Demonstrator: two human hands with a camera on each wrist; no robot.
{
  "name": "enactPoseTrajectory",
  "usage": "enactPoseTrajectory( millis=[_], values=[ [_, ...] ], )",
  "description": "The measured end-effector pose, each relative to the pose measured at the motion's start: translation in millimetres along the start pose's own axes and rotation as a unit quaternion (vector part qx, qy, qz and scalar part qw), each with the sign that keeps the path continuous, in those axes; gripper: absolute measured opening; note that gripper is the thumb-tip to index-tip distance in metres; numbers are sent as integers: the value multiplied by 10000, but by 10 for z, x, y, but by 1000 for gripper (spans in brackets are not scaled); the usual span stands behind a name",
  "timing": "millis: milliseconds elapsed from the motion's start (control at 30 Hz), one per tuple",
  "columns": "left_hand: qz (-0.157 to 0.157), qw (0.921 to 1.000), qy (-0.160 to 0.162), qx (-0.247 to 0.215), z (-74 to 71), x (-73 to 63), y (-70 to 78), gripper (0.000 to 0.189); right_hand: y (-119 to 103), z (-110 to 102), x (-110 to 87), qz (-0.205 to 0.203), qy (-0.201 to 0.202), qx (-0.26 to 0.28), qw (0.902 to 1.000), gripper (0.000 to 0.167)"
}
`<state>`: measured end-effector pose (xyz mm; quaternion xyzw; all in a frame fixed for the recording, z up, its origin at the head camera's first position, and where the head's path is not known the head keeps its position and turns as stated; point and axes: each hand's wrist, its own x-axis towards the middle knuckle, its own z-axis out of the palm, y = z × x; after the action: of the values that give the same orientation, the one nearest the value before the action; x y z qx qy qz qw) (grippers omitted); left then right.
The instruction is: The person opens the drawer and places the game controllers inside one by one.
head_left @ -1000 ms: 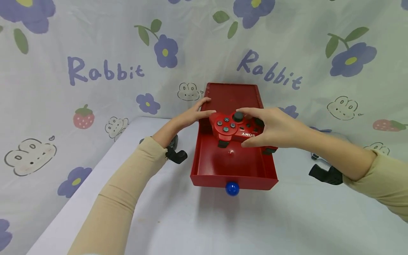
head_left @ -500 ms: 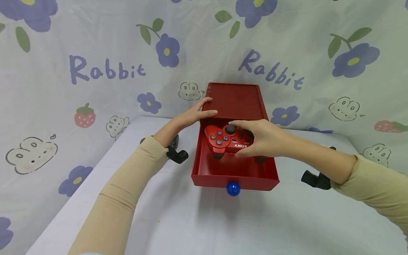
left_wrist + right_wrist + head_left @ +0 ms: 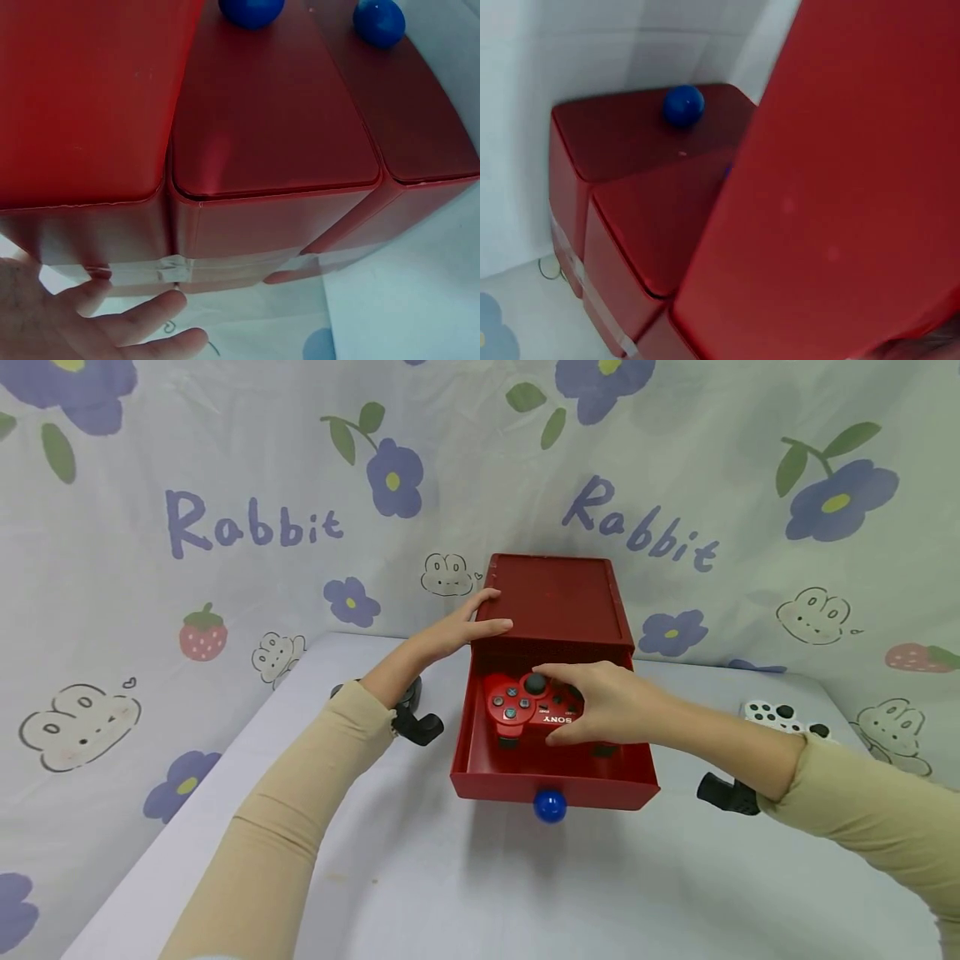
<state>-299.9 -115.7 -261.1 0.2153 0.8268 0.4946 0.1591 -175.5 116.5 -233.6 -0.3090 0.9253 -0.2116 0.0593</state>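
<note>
A red game controller [image 3: 513, 703] with black sticks and SONY lettering is inside the pulled-out top drawer [image 3: 495, 787] of a red cabinet [image 3: 558, 597]. My right hand [image 3: 611, 703] grips the controller between thumb and fingers, covering its right part. On the cabinet's upper left edge rests my left hand [image 3: 450, 637], fingers extended; the left wrist view shows those fingers [image 3: 142, 319] beside the cabinet's side. A blue knob [image 3: 550, 807] sits on the drawer's front. In the right wrist view the drawer's side [image 3: 840, 187] fills much of the picture.
Two lower drawers, a middle one [image 3: 270, 112] and a bottom one [image 3: 412, 112], stand closed with blue knobs. A white game controller [image 3: 772, 714] lies right of the cabinet, partly behind my right arm. A dark object [image 3: 410, 695] is mostly hidden behind my left wrist.
My right hand has lowered the red controller from above the drawer down into it, moving slightly left. The white controller has come into view. My left hand stays on the cabinet.
</note>
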Motion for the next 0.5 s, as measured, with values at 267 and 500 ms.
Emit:
enactPoseTrajectory(
  millis=[267, 500],
  values=[
    [-62, 10000, 12, 25, 3, 17, 3, 66, 71, 87, 48, 40, -45, -133, 9999, 75],
    [-98, 9999, 16, 57, -3, 25, 10, 67, 107, 135, 76, 101, -69, -253, 9996, 75]
  ],
)
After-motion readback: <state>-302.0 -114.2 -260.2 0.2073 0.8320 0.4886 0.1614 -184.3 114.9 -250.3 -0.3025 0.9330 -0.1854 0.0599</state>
